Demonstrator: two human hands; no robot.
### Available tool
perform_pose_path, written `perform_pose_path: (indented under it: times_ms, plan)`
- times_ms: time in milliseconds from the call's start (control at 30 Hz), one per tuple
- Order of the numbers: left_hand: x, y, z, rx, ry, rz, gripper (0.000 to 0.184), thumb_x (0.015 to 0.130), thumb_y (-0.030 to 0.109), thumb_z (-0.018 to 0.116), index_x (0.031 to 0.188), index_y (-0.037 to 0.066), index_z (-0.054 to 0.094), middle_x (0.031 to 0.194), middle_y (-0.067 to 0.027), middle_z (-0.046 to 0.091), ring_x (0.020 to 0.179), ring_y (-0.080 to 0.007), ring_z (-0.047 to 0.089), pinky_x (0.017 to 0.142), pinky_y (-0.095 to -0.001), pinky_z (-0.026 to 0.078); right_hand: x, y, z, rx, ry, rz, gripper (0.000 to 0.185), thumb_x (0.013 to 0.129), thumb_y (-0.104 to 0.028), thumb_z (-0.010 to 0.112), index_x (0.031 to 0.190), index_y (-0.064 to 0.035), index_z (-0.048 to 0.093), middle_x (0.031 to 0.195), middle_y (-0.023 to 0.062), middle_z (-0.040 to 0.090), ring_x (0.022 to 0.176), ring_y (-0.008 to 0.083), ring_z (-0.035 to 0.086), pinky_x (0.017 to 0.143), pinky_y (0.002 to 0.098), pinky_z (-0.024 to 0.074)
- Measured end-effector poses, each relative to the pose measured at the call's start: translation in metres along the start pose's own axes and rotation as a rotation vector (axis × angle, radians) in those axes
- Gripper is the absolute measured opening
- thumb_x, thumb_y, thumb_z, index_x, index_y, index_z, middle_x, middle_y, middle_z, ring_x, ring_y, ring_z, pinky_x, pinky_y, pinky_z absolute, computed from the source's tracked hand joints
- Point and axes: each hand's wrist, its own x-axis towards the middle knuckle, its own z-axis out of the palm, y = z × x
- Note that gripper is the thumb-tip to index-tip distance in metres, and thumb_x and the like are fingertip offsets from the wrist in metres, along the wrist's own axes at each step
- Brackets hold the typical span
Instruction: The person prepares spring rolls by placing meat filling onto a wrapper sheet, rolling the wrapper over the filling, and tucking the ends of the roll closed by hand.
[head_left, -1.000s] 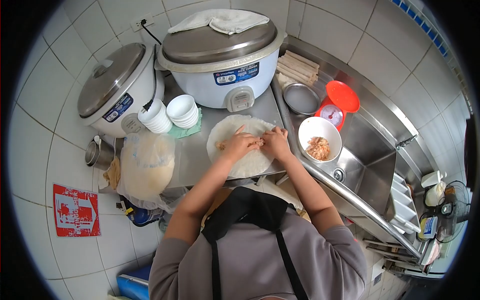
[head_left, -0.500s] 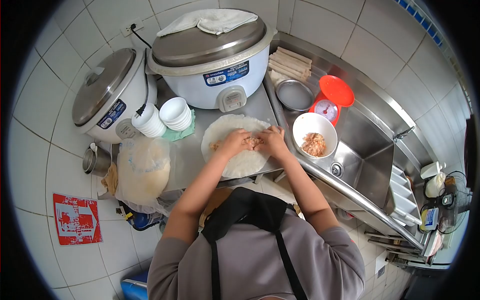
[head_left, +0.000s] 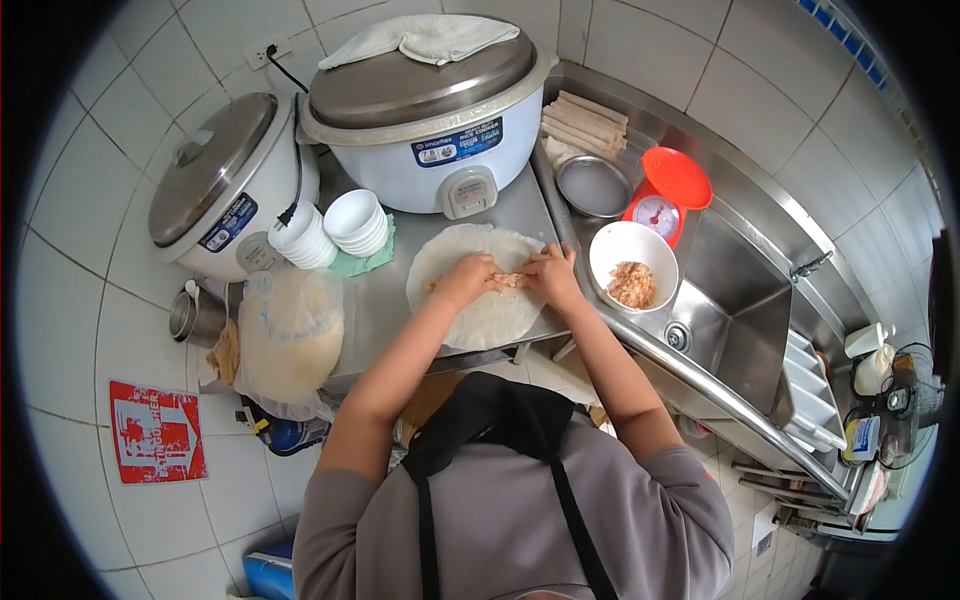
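A round pale wrapper sheet [head_left: 490, 325] lies flat on the steel table, with a line of minced filling [head_left: 513, 281] across its middle. My left hand [head_left: 473, 279] presses on the filling from the left, its fingers bent around it. On the right end of the filling is my right hand [head_left: 550, 275], fingers closed on it near the sheet's right edge. A white bowl [head_left: 608, 240] with more minced filling stands to the right of my right hand. Behind the bowl is a red scale [head_left: 657, 215].
Two rice cookers [head_left: 430, 160] [head_left: 225, 190] stand behind and left. Stacked white cups [head_left: 355, 222], a plastic bag of wrappers [head_left: 290, 325], a round metal pan [head_left: 594, 187], rolled wrappers [head_left: 585, 125] and a sink [head_left: 735, 335] surround the work.
My left hand's fingers have drawn together and moved closer to my right hand along the filling. The camera view has shifted slightly.
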Motion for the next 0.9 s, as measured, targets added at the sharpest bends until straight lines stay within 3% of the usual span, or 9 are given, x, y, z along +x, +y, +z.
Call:
perform_pose_path:
  times_ms: [100,167,300,500,700,800,900]
  plan:
    - [-0.013,0.005,-0.008,0.000,0.222,0.032,0.039,0.059,0.022,0.079,0.094,0.009,0.069,0.087,-0.0083,0.060,0.086,-0.0276,0.058,0.075,-0.0381,0.046,0.004,-0.007,-0.010,0.017,-0.019,0.020,0.028,0.062,-0.036,0.074,0.086,-0.0206,0.073,0.087,-0.0055,0.064,0.100,0.0195,0.048,0.104,0.0552,0.0181]
    - [-0.021,-0.006,-0.018,-0.008,0.123,0.020,0.042,0.060,0.023,0.079,0.098,0.009,0.068,0.087,-0.0080,0.061,0.084,-0.0270,0.058,0.074,-0.0370,0.046,0.009,-0.024,-0.005,-0.008,0.042,-0.002,0.024,0.064,-0.037,0.073,0.082,-0.0214,0.073,0.087,-0.0058,0.064,0.100,0.0192,0.048,0.104,0.0552,0.0182]
    - [-0.025,-0.027,-0.020,0.009,-0.012,-0.020,0.045,0.060,0.023,0.080,0.100,0.008,0.066,0.089,-0.0076,0.061,0.083,-0.0266,0.058,0.075,-0.0373,0.046,0.024,-0.039,0.028,-0.068,-0.015,-0.070,0.028,0.065,-0.040,0.071,0.089,-0.0247,0.073,0.086,-0.0060,0.062,0.101,0.0194,0.047,0.104,0.0575,0.0164]
    - [-0.045,-0.027,-0.041,0.002,0.129,0.035,0.035,0.060,0.023,0.079,0.088,0.005,0.067,0.084,-0.0074,0.061,0.082,-0.0264,0.058,0.074,-0.0366,0.046,0.026,-0.054,0.021,-0.045,0.047,-0.039,0.022,0.067,-0.037,0.071,0.085,-0.0237,0.073,0.082,-0.0048,0.060,0.098,0.0192,0.046,0.104,0.0579,0.0163]
    - [-0.045,-0.039,-0.059,0.009,-0.095,-0.072,0.039,0.061,0.022,0.078,0.093,0.003,0.066,0.084,-0.0084,0.060,0.082,-0.0262,0.057,0.075,-0.0351,0.045,0.039,-0.069,0.041,-0.122,0.004,-0.078,0.024,0.065,-0.040,0.071,0.084,-0.0251,0.073,0.083,-0.0037,0.057,0.101,0.0202,0.045,0.105,0.0606,0.0140]
    - [-0.056,-0.037,-0.068,-0.003,0.037,0.040,0.033,0.062,0.021,0.078,0.088,0.004,0.068,0.082,-0.0082,0.060,0.082,-0.0254,0.057,0.074,-0.0345,0.046,0.044,-0.072,0.045,-0.111,0.052,-0.103,0.025,0.065,-0.041,0.070,0.085,-0.0257,0.072,0.085,-0.0036,0.057,0.102,0.0200,0.045,0.106,0.0607,0.0129]
    - [-0.057,-0.058,-0.065,-0.013,-0.063,-0.002,0.034,0.063,0.020,0.077,0.091,0.004,0.068,0.084,-0.0080,0.060,0.082,-0.0259,0.057,0.075,-0.0344,0.046,0.050,-0.090,0.046,-0.113,-0.046,-0.107,0.026,0.067,-0.040,0.069,0.087,-0.0243,0.073,0.091,-0.0023,0.059,0.108,0.0208,0.044,0.107,0.0601,0.0110]
